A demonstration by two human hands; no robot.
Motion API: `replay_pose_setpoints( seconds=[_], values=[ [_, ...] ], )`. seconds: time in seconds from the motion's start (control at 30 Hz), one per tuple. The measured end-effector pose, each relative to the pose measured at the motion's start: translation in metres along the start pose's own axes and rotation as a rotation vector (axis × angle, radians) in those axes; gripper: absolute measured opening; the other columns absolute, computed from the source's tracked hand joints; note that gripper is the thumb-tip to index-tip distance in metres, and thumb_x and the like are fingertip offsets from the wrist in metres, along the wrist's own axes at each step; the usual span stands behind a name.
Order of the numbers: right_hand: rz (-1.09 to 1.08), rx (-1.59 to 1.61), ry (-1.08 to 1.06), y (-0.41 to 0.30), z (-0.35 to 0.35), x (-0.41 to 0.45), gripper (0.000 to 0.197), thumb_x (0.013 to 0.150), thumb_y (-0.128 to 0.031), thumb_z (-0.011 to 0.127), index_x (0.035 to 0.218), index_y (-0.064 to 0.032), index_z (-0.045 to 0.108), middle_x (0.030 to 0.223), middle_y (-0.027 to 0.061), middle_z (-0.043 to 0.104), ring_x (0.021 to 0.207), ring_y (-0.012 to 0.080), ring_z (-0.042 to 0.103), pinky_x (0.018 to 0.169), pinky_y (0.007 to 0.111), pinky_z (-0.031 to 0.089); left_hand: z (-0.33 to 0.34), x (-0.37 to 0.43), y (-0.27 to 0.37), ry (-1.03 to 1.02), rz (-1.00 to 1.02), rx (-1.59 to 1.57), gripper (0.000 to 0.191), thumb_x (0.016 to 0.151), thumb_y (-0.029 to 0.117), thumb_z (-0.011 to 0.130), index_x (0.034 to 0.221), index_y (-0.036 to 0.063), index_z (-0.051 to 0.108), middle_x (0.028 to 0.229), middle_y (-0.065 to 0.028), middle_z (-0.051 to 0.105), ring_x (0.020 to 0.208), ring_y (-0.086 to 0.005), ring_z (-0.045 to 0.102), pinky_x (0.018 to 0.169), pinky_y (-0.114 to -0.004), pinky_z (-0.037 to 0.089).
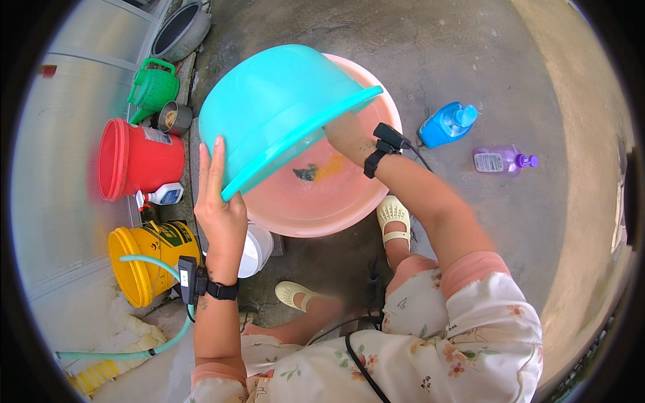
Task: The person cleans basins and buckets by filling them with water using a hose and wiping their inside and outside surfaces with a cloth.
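A turquoise plastic basin [272, 95] is tilted on its side above a larger pink plastic basin [307, 214]. My left hand [220, 194] grips its lower left rim, with the fingers spread along the outer wall. My right hand [344, 133] reaches inside the turquoise basin. Its fingers are hidden behind the rim and wall, so what they hold or touch does not show. On the bottom of the pink basin is a dark and yellow patch [317, 170]; I cannot tell whether it is a print or an object.
Right of the basins stand a blue bottle [446, 125] and a purple pump bottle [499, 161]. Along the left wall are a red bucket [156, 156], a yellow bucket [166, 252], a green watering can [156, 88], a spray bottle [167, 194] and a hose [171, 342]. A white bucket [259, 249] sits near my feet.
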State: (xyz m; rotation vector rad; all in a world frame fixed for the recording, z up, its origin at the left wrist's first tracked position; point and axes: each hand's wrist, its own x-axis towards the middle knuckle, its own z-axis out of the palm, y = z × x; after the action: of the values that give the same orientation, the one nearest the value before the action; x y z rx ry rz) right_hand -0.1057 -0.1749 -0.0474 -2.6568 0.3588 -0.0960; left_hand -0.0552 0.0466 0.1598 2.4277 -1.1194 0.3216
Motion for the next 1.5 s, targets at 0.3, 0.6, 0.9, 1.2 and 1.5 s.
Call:
replay_pose_setpoints(
  seconds=[0.3, 0.6, 0.9, 1.2, 1.5],
  values=[
    [0.107, 0.191, -0.279, -0.001, 0.025, -0.051, 0.076, 0.084, -0.046, 0.07, 0.139, 0.0, 0.045, 0.129, 0.0266, 0.053, 0.119, 0.0335, 0.053, 0.095, 0.047, 0.045, 0.004, 0.027, -0.006, 0.298, -0.012, -0.102, 0.05, 0.088, -0.011, 0.05, 0.136, 0.0001, 0.053, 0.136, -0.018, 0.058, 0.114, -0.0319, 0.064, 0.092, -0.037, 0.051],
    [0.393, 1.948, 0.234, 0.021, -0.051, -0.001, 0.049, 0.092, -0.016, 0.056, 0.134, 0.0046, 0.039, 0.134, 0.0167, 0.051, 0.118, 0.0278, 0.057, 0.099, 0.041, 0.052, 0.021, 0.054, 0.0, 0.008, -0.558, -1.111, 0.062, 0.094, 0.024, 0.065, 0.142, -0.0033, 0.037, 0.127, -0.0187, 0.056, 0.11, -0.0291, 0.062, 0.086, -0.038, 0.056],
    [0.671, 2.119, 0.613, 0.182, -0.074, 0.054, 0.023, 0.095, -0.009, 0.051, 0.114, 0.0027, 0.048, 0.098, 0.0185, 0.061, 0.075, 0.0247, 0.058, 0.056, 0.032, 0.046, -0.031, -0.107, -0.216, -0.243, -0.983, -0.145, 0.047, 0.094, 0.023, 0.061, 0.134, -0.0012, 0.055, 0.122, -0.015, 0.064, 0.107, -0.0219, 0.063, 0.087, -0.032, 0.049],
    [0.808, 2.215, 0.872, 0.25, -0.025, 0.034, 0.032, 0.102, -0.016, 0.043, 0.125, 0.0063, 0.043, 0.121, 0.0277, 0.06, 0.081, 0.026, 0.059, 0.067, 0.032, 0.051, 0.012, -0.267, -0.225, -0.561, -1.634, -0.699, 0.041, 0.095, 0.012, 0.055, 0.134, 0.0002, 0.048, 0.122, -0.017, 0.061, 0.104, -0.0302, 0.065, 0.083, -0.044, 0.059],
    [0.657, 1.544, 0.502, 0.122, -0.073, -0.014, 0.055, 0.102, -0.017, 0.043, 0.146, 0.0109, 0.024, 0.144, 0.033, 0.033, 0.136, 0.0349, 0.041, 0.112, 0.04, 0.042, -0.055, -0.221, -0.226, -0.421, -1.41, -0.513, 0.04, 0.084, 0.0, 0.051, 0.123, -0.003, 0.058, 0.104, -0.0167, 0.067, 0.088, -0.0274, 0.07, 0.068, -0.04, 0.062]
  ],
)
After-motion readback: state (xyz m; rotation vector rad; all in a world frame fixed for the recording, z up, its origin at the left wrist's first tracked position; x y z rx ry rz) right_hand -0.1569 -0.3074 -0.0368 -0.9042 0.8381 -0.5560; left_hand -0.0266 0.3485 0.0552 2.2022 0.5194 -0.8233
